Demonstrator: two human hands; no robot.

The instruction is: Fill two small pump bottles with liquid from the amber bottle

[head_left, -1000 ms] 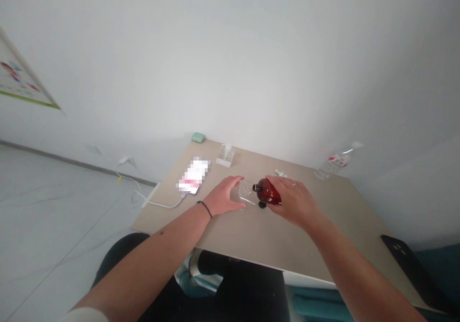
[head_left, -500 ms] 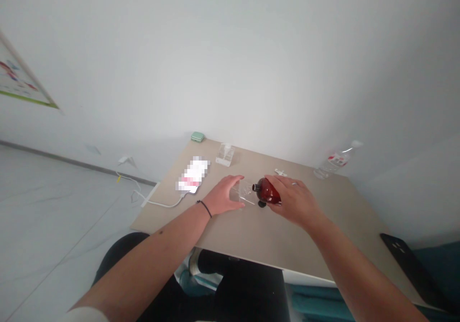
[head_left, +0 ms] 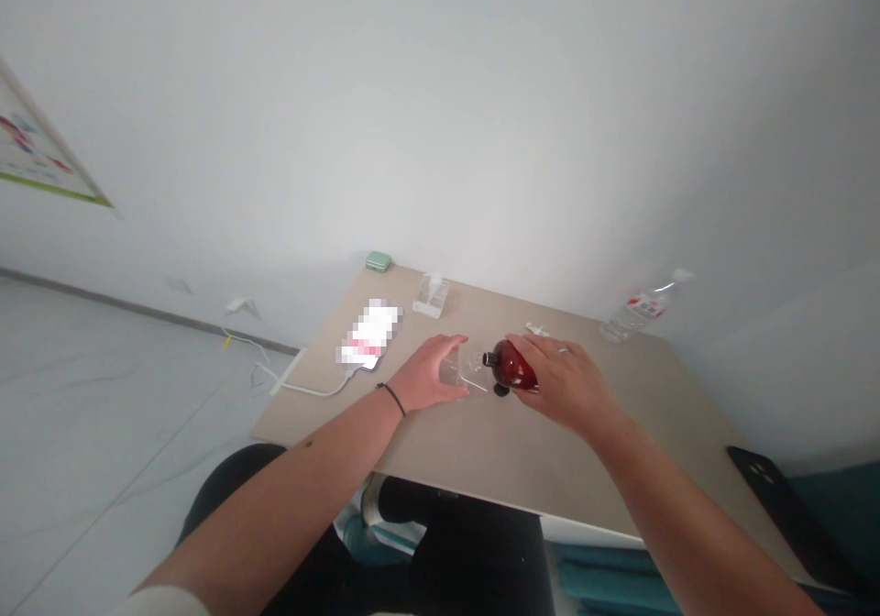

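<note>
Way off to the left of the dark red bottle (head_left: 514, 366), a poster (head_left: 51, 153) with a green lower border hangs on the wall. Closer, though still well left of the bottle, a white adapter (head_left: 240, 306) sits low by the wall, and a white cable (head_left: 313, 391) runs to the phone (head_left: 371, 334), which lies on the table (head_left: 584, 469) with its screen lit and blurred out. Beyond the phone and farther from me than the bottle, a small green case (head_left: 378, 261) rests at the table's back corner. Left of the bottle and toward the wall stands a clear block-like container (head_left: 431, 297).

Just left of the bottle, the left hand (head_left: 430, 373) curves in a wide C, thumb and fingers on either side of a clear cup (head_left: 473, 368), holding it. The bottle itself is tilted, its neck pointing left at the cup; whether anything flows, I can't tell. A black cap (head_left: 501, 390) lies right by the bottle's neck, on the near side. The right hand (head_left: 567, 378) is wrapped around the bottle's body from the right. Past it, toward the wall, is a small white object (head_left: 537, 330). Well right of the bottle, a clear plastic bottle (head_left: 646, 306) with a red-and-white label leans slightly rightward, and farther right still lies a black slab (head_left: 776, 497).
</note>
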